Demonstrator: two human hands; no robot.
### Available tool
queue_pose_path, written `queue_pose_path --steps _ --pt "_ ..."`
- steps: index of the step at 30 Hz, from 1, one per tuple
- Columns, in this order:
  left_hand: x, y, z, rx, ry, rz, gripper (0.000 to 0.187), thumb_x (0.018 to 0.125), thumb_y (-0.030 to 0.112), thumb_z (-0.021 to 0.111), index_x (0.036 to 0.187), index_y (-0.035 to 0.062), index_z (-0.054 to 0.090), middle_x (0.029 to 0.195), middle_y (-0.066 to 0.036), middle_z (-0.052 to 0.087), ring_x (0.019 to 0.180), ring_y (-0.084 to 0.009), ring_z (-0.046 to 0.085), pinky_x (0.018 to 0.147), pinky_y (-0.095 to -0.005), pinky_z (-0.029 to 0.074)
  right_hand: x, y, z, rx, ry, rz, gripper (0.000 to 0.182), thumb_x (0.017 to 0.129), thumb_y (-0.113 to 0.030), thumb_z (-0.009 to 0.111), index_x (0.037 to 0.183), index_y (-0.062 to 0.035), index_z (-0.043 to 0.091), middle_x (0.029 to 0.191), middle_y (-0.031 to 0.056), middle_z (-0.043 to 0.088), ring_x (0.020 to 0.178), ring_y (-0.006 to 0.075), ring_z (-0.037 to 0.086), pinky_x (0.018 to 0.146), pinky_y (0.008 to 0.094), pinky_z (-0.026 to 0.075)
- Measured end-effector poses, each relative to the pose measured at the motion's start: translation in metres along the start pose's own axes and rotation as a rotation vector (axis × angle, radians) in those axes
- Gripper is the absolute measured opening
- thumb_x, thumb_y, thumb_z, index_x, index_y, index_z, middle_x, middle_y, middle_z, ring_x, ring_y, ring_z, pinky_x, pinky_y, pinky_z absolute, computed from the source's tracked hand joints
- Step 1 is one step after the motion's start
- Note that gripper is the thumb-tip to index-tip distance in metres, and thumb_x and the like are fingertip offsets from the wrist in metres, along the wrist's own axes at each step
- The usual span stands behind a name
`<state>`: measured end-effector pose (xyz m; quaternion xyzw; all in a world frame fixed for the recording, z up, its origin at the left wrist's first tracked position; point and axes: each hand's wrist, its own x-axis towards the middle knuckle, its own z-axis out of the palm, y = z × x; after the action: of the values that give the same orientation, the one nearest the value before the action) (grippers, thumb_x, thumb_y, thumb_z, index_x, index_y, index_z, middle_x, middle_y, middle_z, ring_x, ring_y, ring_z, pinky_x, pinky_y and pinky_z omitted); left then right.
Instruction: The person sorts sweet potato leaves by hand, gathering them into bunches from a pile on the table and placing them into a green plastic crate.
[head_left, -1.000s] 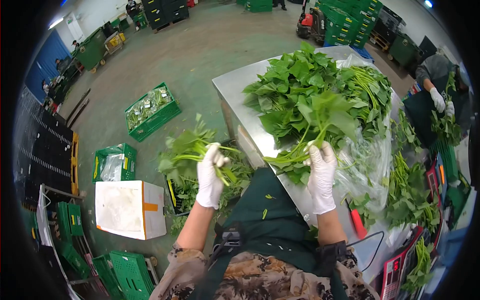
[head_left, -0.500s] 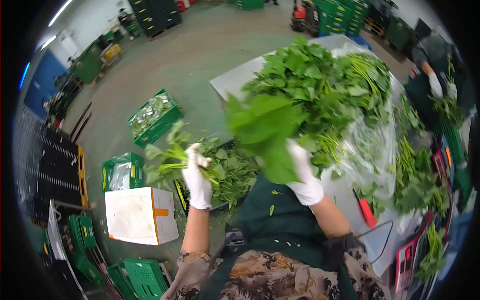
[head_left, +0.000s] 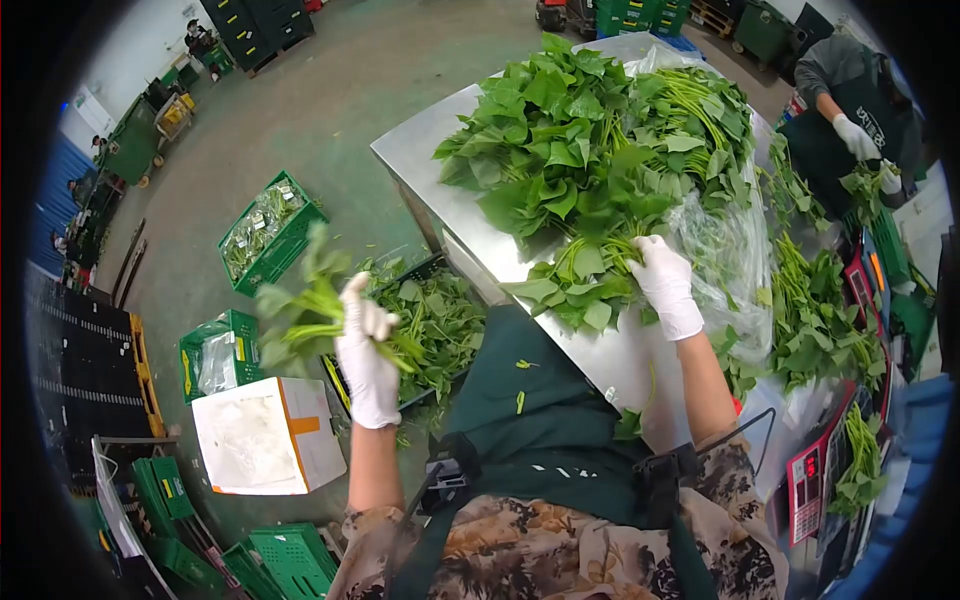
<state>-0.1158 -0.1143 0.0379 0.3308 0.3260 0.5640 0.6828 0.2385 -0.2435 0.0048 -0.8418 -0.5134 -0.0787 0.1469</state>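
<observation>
My left hand point(head_left: 368, 350), in a white glove, is closed around a bunch of leafy stems point(head_left: 305, 318), held above a crate of loose greens point(head_left: 435, 325). My right hand point(head_left: 660, 280), also gloved, has its fingers closed on stems at the near edge of the leafy pile point(head_left: 570, 150). That pile lies on the metal table point(head_left: 425, 150). Clear plastic film point(head_left: 725, 260) is spread beside my right hand.
A white foam box point(head_left: 250, 435) and green crates point(head_left: 265, 262) stand on the floor at left. At right are a red scale point(head_left: 806, 490), more greens point(head_left: 825, 340) and a co-worker point(head_left: 860, 90) in white gloves holding stems.
My right hand has moved from in front of my apron to the pile on the table, and the large leaves it held are now down there. My left hand still holds its bunch.
</observation>
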Motion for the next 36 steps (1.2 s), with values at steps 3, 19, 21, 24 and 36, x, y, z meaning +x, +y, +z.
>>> queue_pose_path --steps 3,19,21,24,36 --pt "-0.008 -0.019 0.029 -0.053 -0.073 -0.146 0.032 0.095 0.03 0.048 0.111 0.0034 0.055 0.058 0.009 0.025 0.05 -0.0022 0.028 0.052 -0.0189 0.037 0.005 0.008 -0.001 0.025 -0.026 -0.006 0.024 0.075 -0.023 0.067 0.094 -0.01 0.059 0.086 0.0098 0.06 0.077 0.0297 0.06 0.066 0.0388 0.047" --pt "-0.032 -0.043 0.072 0.08 -0.218 -0.308 0.026 0.093 0.026 0.052 0.102 0.0013 0.057 0.055 0.008 0.031 0.048 -0.0045 0.031 0.056 -0.023 0.04 -0.033 -0.016 -0.038 1.443 0.051 0.232 0.019 0.076 0.006 0.064 0.086 -0.0049 0.052 0.08 -0.0006 0.054 0.06 0.0055 0.048 0.054 0.019 0.04" --pt "-0.036 -0.044 0.077 0.089 -0.233 -0.323 0.026 0.093 0.025 0.053 0.101 0.0015 0.057 0.055 0.008 0.032 0.048 -0.0041 0.032 0.057 -0.0225 0.041 -0.034 -0.028 -0.034 1.41 0.185 0.027 0.021 0.073 0.007 0.065 0.085 -0.0039 0.051 0.088 0.0016 0.053 0.064 0.007 0.046 0.056 0.0206 0.04" --pt "-0.04 -0.046 0.081 0.079 -0.271 -0.338 0.025 0.093 0.024 0.053 0.101 0.001 0.057 0.056 0.007 0.033 0.048 -0.0041 0.033 0.058 -0.0226 0.042 -0.03 -0.042 -0.038 0.909 0.148 -0.166 0.022 0.072 0.006 0.067 0.083 -0.0044 0.052 0.086 0.0025 0.053 0.064 0.0079 0.047 0.056 0.0211 0.04" --pt "-0.052 -0.045 0.096 0.025 -0.208 -0.294 0.021 0.091 0.019 0.056 0.1 0.0001 0.058 0.057 0.006 0.04 0.049 -0.0047 0.039 0.06 -0.0242 0.043 -0.034 -0.098 -0.03 0.675 0.498 -0.383 0.028 0.063 0.008 0.068 0.081 -0.0079 0.055 0.083 0.0067 0.058 0.065 0.0207 0.054 0.056 0.0284 0.045"
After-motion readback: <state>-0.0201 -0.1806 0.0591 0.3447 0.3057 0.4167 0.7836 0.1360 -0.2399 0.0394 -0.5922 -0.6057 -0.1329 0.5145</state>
